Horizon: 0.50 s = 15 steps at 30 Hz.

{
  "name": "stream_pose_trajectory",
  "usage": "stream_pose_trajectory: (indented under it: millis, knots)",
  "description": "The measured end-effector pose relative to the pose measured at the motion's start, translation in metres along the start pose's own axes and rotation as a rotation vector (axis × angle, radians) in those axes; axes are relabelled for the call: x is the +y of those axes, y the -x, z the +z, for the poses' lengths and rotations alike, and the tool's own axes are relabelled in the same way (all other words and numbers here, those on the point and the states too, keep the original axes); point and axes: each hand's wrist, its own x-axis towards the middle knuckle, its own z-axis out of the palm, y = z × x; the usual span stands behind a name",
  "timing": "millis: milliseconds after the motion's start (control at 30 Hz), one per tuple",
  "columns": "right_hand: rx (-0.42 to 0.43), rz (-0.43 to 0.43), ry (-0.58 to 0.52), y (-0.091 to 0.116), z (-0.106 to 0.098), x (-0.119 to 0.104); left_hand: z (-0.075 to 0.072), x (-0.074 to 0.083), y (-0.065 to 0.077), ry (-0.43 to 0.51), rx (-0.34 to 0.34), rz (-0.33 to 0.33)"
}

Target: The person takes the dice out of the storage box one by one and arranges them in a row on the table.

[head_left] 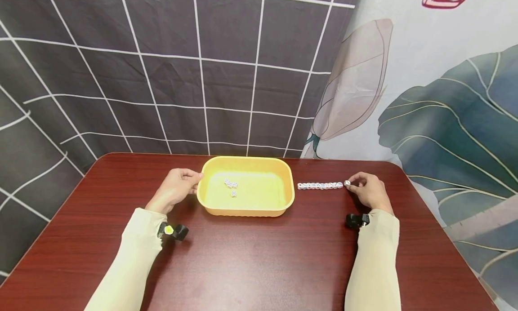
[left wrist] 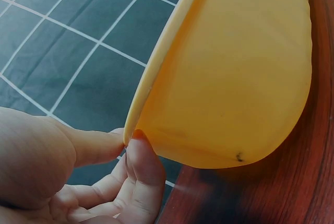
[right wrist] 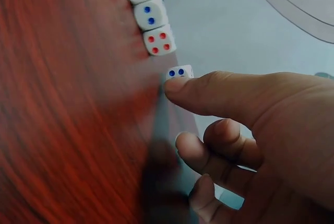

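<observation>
My left hand [head_left: 175,187] pinches the left rim of a yellow plastic basin [head_left: 244,211] between thumb and fingers; the left wrist view shows the thumb [left wrist: 99,145] at the rim. Inside the basin lie several white dice [head_left: 234,194]. To its right, a straight row of white dice [head_left: 319,185] runs along the table. My right hand [head_left: 369,192] holds one die [right wrist: 180,71] at the row's right end, a small gap away from the last die [right wrist: 159,40]. The thumb partly covers this die. The row's dice carry red or blue dots.
Everything stands on a dark red wooden table [head_left: 243,257], whose far edge lies just behind the basin. A dark grey cloth with white grid lines [head_left: 226,86] hangs behind it. At the right hangs a pale cloth with a leaf print [head_left: 453,117].
</observation>
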Motion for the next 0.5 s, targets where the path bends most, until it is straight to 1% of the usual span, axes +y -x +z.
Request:
stream_pose_trajectory:
  millis: [233,500]
  knots:
    - [-0.052,-0.006,-0.001,-0.0025,0.0017,-0.0023,-0.0003,-0.0002,0.0003,0.000,0.004,0.003]
    - [-0.067,-0.023,-0.003,-0.0018,0.0008,-0.0068,0.0000,-0.0003,0.0000,-0.010,0.002,0.000]
